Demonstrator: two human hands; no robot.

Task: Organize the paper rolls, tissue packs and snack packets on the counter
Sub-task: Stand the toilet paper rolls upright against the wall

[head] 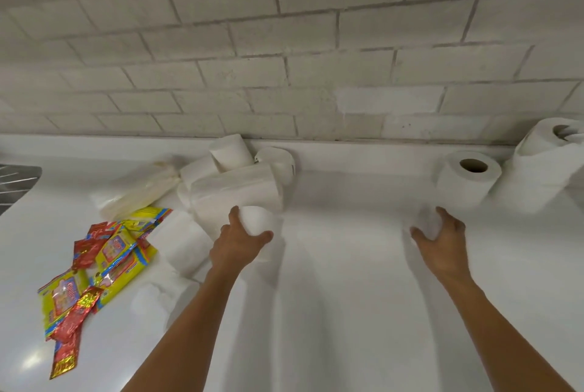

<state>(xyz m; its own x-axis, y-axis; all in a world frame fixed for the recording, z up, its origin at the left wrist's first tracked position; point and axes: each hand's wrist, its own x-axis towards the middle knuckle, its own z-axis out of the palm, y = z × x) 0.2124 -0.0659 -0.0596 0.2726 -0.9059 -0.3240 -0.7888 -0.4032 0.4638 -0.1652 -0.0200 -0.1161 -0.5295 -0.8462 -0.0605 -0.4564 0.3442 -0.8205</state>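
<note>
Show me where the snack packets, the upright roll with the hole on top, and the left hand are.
snack packets [104, 268]: head view, on a yellow packet in the pile.
upright roll [464, 181]: head view, on its side wall.
left hand [238, 240]: head view, on its back.

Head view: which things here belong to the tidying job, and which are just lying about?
Part of the job:
- roll in left hand
- roll under right hand
- heaped rolls
- two upright rolls
- snack packets
- clear pack

Just there:
- sink edge
- tiled wall
</note>
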